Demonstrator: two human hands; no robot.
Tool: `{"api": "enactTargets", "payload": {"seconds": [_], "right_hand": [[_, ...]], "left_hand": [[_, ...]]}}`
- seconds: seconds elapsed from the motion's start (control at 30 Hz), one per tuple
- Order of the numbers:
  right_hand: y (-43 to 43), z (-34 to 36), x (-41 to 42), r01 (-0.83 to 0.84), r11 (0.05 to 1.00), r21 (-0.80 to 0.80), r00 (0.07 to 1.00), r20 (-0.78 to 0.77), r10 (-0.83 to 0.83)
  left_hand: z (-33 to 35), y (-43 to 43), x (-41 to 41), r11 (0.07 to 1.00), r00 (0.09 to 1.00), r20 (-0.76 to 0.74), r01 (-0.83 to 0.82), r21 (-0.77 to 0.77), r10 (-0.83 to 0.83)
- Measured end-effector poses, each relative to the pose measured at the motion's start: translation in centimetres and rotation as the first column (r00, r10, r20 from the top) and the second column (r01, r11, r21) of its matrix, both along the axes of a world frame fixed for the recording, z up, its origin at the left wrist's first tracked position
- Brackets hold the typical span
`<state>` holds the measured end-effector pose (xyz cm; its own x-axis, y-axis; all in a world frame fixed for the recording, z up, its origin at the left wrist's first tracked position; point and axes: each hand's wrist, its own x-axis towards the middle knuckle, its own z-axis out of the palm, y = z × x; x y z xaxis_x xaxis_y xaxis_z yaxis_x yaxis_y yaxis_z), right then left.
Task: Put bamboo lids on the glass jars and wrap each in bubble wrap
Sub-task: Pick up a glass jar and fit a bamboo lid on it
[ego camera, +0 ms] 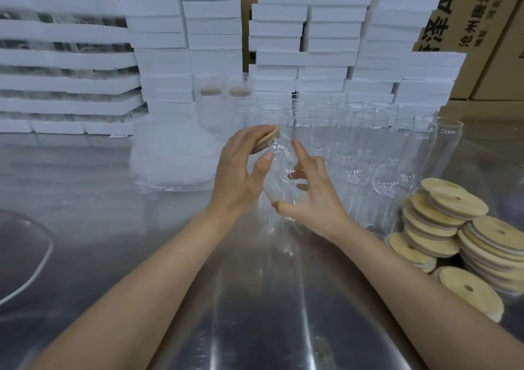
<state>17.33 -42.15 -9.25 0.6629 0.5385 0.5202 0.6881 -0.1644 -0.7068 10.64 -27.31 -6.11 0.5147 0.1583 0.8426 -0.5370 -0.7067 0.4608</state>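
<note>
Capping: left hand (241,171) is gripping the lid (268,138), right hand (312,199) is clasping the jar (283,171) — pressing it flush is likely coming next.

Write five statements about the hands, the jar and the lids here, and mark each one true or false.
1. The left hand holds a bamboo lid at the mouth of the glass jar. True.
2. The right hand lies flat on the table. False: its fingers grip the jar's lower end, above the table.
3. The spare lids are piled at the table's left. False: they are at the right.
4. Open jars without lids stand behind the hands. True.
5. The held jar is already wrapped. False: it is bare glass; the bubble wrap lies on the table behind and to the left.
</note>
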Motion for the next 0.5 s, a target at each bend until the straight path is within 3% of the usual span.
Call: {"api": "enactTargets", "payload": {"seconds": [0.1, 0.17, 0.23, 0.3, 0.4, 0.5], "right_hand": [[0.3, 0.0, 0.2, -0.016, 0.999, 0.028, 0.997, -0.074, 0.018], [0.6, -0.2, 0.3, -0.035, 0.998, 0.046, 0.991, -0.125, 0.041], [0.7, -0.3, 0.5, -0.040, 0.998, 0.040, 0.988, -0.146, 0.045], [0.6, -0.4, 0.9, -0.028, 0.999, 0.037, 0.988, -0.151, 0.033], [0.3, -0.5, 1.6, 0.019, 0.999, 0.049, 0.986, -0.164, -0.010], [0.2, -0.6, 2.0, 0.041, 0.998, 0.052, 0.984, -0.176, -0.031]], "left_hand": [[-0.1, 1.1, -0.1, 0.999, 0.996, -0.088, -0.033, 0.013, 0.035], [-0.7, 3.1, -0.2, 0.976, 0.965, -0.152, -0.220, -0.008, 0.216], [-1.4, 5.9, -0.5, 0.859, 0.833, -0.214, -0.508, 0.071, 0.510], [-1.9, 8.3, -0.8, 0.719, 0.670, -0.262, -0.664, 0.204, 0.694], [-2.4, 9.8, -1.0, 0.625, 0.533, -0.337, -0.722, 0.297, 0.776], [-2.8, 10.2, -0.7, 0.591, 0.480, -0.357, -0.723, 0.356, 0.802]]}}
